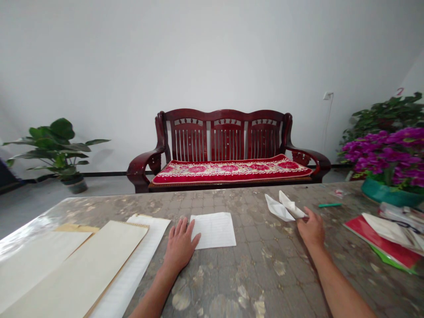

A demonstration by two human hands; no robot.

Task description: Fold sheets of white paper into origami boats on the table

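Observation:
A white sheet of lined paper point(213, 229) lies flat on the patterned tablecloth point(251, 282). My left hand point(181, 243) rests at its left edge, palm down with the fingers stretched out. To the right, my right hand point(311, 227) pinches the near end of a folded paper boat point(293, 206) between thumb and fingers. Another white folded paper boat point(278, 208) sits right beside it, touching or nearly so. Whether the two are joined I cannot tell.
Large paper pads point(99, 260) cover the table's left side. At right are a green pen point(330, 205), a red folder point(371, 236) with papers and glasses, and purple flowers point(391, 154) in a teal pot point(380, 192). A wooden bench point(228, 132) stands beyond the table.

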